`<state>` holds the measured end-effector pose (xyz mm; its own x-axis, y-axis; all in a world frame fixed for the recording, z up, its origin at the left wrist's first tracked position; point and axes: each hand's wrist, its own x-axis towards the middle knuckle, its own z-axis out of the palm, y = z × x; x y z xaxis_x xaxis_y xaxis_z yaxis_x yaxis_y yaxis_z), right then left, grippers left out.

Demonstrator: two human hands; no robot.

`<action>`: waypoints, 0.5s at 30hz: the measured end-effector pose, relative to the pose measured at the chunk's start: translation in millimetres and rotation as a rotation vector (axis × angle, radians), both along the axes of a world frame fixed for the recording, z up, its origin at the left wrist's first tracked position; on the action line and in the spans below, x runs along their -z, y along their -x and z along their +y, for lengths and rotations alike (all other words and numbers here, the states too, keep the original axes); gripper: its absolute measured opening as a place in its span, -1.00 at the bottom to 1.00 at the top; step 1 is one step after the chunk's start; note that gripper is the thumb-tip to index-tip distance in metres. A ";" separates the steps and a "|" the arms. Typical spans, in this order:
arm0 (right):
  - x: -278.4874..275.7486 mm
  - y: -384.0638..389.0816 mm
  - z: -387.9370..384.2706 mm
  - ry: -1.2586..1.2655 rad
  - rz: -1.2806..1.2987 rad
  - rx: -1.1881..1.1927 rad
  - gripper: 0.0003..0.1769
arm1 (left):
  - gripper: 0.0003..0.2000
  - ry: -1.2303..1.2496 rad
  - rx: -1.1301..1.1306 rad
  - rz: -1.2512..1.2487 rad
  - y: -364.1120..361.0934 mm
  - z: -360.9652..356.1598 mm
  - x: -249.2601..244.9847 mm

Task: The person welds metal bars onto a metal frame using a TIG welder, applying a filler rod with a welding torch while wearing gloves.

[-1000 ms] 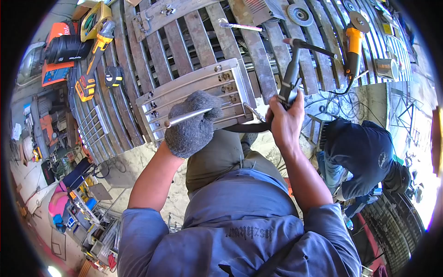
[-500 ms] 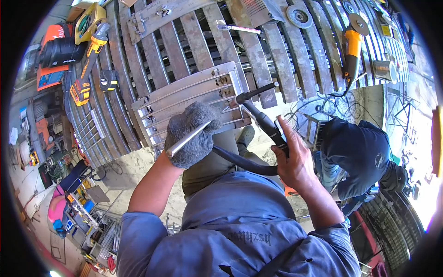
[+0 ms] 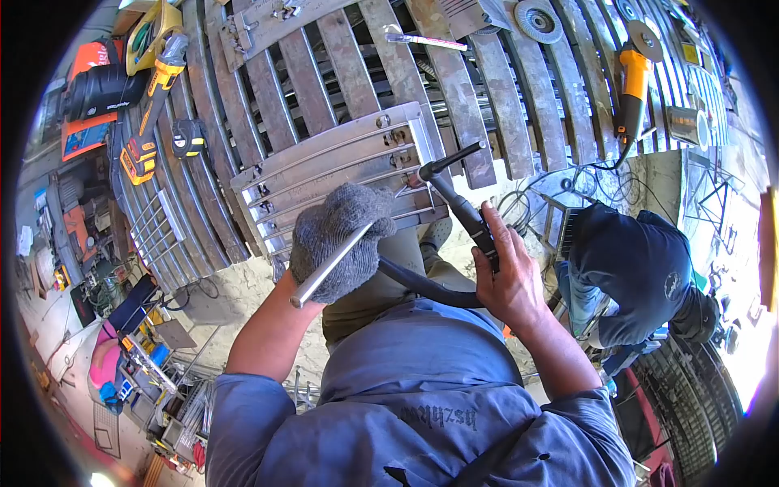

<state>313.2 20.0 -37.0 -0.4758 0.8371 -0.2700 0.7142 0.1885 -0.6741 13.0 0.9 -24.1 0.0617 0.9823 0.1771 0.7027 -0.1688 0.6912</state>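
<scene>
My left hand (image 3: 339,242), in a grey knit glove, is closed around a thin metal rod (image 3: 329,269) that slants across its back. It is over the near side of a flat metal plate (image 3: 312,158) carrying several parallel thin bars. In my bare right hand (image 3: 511,272) is a TIG welding torch (image 3: 466,217), gripped by its black handle. The torch head, with its long black back cap, is above the plate's right end, close to the bar ends. A thick black cable (image 3: 422,286) runs from the torch below my left hand.
The slatted metal bench (image 3: 357,73) bears a cordless grinder (image 3: 154,105), a tape measure (image 3: 189,139), a marker pen (image 3: 426,40), an abrasive disc (image 3: 539,20), a corded grinder (image 3: 634,85) and a small bar grid (image 3: 160,231). A co-worker (image 3: 629,268) bends down at the right.
The rod in my left hand has tilted more steeply, its near end lower. My right hand and the torch have shifted only slightly. The bench view has moved a little.
</scene>
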 end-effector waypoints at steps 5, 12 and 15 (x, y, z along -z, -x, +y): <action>-3.5 1.8 1.4 -0.013 -0.065 -0.036 -0.09 | -0.73 -0.023 -0.001 -0.007 -1.4 0.5 0.2; -14.3 5.8 4.9 0.017 -0.145 -0.090 -0.09 | -0.73 -0.052 0.004 -0.024 -2.2 0.2 0.2; -14.5 5.6 5.0 0.013 -0.149 -0.096 -0.08 | -0.74 -0.051 0.011 -0.032 -1.6 -0.6 0.2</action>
